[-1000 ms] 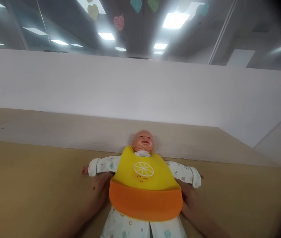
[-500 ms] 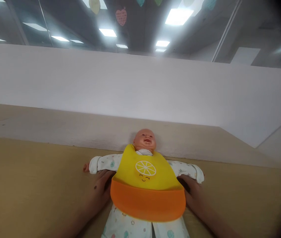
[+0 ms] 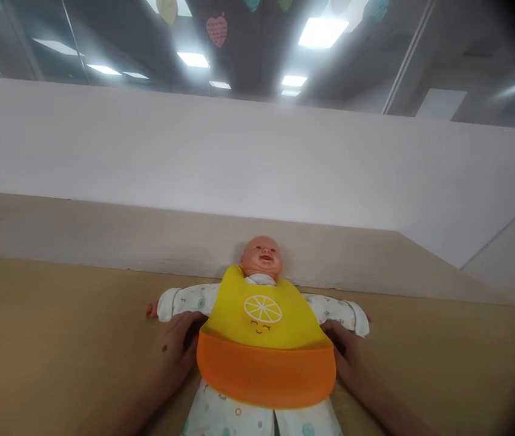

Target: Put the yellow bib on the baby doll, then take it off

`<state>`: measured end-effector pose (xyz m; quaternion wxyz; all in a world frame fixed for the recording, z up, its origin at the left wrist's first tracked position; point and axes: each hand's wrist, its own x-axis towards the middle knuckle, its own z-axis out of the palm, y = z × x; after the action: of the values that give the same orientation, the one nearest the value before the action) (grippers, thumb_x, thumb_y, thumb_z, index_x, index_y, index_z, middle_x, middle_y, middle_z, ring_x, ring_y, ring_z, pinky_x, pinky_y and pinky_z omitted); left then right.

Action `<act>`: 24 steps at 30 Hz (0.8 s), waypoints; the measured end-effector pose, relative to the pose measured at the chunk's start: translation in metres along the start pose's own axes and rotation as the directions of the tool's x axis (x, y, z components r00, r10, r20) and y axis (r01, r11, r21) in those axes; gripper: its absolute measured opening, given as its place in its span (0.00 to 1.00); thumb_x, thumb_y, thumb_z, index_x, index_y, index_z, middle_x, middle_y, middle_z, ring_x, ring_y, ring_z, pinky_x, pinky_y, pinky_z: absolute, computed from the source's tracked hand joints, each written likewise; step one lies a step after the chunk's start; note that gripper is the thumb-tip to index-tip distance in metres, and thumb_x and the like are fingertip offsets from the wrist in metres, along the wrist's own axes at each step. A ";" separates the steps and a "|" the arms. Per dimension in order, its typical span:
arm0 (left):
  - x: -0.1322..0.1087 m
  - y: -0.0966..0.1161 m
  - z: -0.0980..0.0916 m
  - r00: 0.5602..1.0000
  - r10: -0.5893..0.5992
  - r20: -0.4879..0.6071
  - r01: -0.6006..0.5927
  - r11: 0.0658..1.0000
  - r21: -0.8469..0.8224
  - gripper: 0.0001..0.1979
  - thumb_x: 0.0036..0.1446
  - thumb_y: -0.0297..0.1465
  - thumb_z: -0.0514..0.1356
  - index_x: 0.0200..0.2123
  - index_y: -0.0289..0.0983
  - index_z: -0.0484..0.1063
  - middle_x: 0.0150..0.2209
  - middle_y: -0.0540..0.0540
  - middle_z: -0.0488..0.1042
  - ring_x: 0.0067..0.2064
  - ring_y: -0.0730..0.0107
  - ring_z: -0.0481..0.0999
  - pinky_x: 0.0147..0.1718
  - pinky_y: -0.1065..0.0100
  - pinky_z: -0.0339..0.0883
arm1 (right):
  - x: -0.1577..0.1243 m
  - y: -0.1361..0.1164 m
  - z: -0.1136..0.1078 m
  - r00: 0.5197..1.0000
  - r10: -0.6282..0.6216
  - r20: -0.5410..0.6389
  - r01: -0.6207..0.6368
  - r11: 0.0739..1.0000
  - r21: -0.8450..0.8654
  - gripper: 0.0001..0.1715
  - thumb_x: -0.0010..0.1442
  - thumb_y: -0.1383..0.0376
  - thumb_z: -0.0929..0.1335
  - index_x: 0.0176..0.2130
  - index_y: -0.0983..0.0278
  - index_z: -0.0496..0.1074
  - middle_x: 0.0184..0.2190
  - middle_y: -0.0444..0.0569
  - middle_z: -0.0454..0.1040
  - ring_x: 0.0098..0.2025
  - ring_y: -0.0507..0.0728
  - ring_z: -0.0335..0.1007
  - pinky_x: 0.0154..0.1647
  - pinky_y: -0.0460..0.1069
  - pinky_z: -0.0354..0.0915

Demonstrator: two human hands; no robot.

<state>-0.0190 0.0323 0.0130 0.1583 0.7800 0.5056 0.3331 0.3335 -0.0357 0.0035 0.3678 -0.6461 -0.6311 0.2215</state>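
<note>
A baby doll (image 3: 261,257) lies on its back, arms stretched out to both sides, in white printed clothes (image 3: 234,415). Over its chest is a yellow bib (image 3: 230,312) with a lemon slice and smiling face, and an orange catch pocket (image 3: 266,372) along the bottom. My left hand (image 3: 178,345) is closed on the doll's side below the sleeve on the left, its fingertips hidden by the bib and body. On the opposite side, my right hand (image 3: 345,348) grips the doll under the other sleeve (image 3: 336,312), fingertips also partly hidden.
The doll rests on a tan tabletop (image 3: 57,327). Behind its head runs a paler raised strip (image 3: 103,236), then a white wall or panel (image 3: 239,157). Glass above carries paper hearts (image 3: 217,30), and ceiling lights (image 3: 323,32) show through it.
The whole view has shifted slightly, so the doll, bib and hands appear a little further left. Both hands stay at the doll's sides.
</note>
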 end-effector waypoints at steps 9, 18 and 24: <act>-0.001 -0.001 -0.003 0.991 -0.123 -0.053 0.127 0.989 0.081 0.09 0.58 0.34 0.52 0.39 0.39 0.68 0.37 0.45 0.77 0.38 0.60 0.75 0.37 0.61 0.67 | 0.000 0.017 0.004 0.988 0.072 -0.133 -0.074 0.997 -0.003 0.10 0.59 0.57 0.60 0.35 0.61 0.61 0.24 0.45 0.72 0.26 0.55 0.66 0.28 0.48 0.60; -0.004 0.013 -0.004 0.997 0.073 0.019 -0.074 0.996 0.043 0.06 0.57 0.33 0.54 0.37 0.39 0.68 0.38 0.45 0.76 0.39 0.62 0.75 0.37 0.64 0.67 | -0.011 -0.001 0.005 0.982 -0.189 -0.017 0.188 0.981 -0.039 0.07 0.56 0.60 0.64 0.32 0.61 0.66 0.21 0.44 0.68 0.25 0.53 0.64 0.26 0.46 0.59; -0.007 0.016 -0.008 0.992 0.128 0.008 -0.128 0.991 -0.035 0.10 0.59 0.33 0.53 0.42 0.39 0.68 0.41 0.43 0.77 0.42 0.61 0.75 0.39 0.62 0.68 | -0.014 -0.011 -0.002 0.951 -0.308 0.036 0.308 0.951 0.000 0.10 0.61 0.62 0.61 0.39 0.63 0.69 0.27 0.46 0.72 0.31 0.55 0.70 0.33 0.48 0.65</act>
<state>-0.0152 0.0184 0.0259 0.1527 0.8096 0.4479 0.3473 0.3259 -0.0506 0.0104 0.3847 -0.5369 -0.7311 0.1709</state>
